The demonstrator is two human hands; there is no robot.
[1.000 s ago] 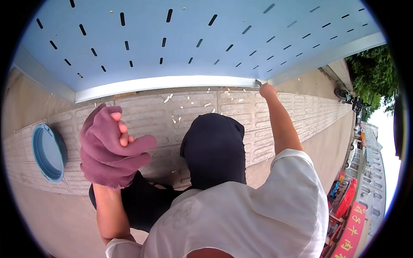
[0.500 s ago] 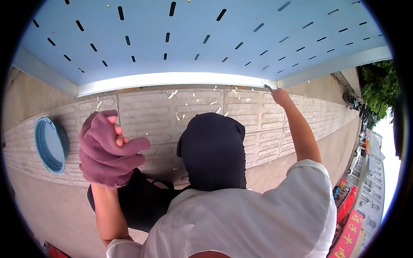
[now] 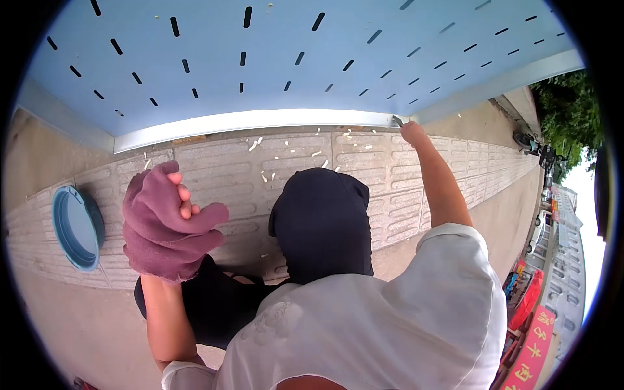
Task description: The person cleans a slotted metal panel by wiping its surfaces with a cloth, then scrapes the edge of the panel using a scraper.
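My left hand [image 3: 184,194] is closed around a mauve cloth [image 3: 159,227] that covers most of it, with only some fingertips showing. My right hand [image 3: 414,134] is stretched out to the far right and grips a small, thin grey scraper-like tool [image 3: 397,121]. The tool's tip touches the white lower edge [image 3: 260,119] of a pale blue slotted panel [image 3: 214,42], near its right corner. Its exact kind is too small to make out.
A blue plastic basin [image 3: 77,224] stands on the ridged paving [image 3: 214,172] at the left. White scraps [image 3: 255,143] lie scattered below the panel. My knee [image 3: 322,224] in dark trousers is between my arms. A red banner [image 3: 533,348] and parked vehicles are at the right.
My right hand and the tool have shifted slightly left and up in view, along with the panel. The cloth in my left hand has barely moved.
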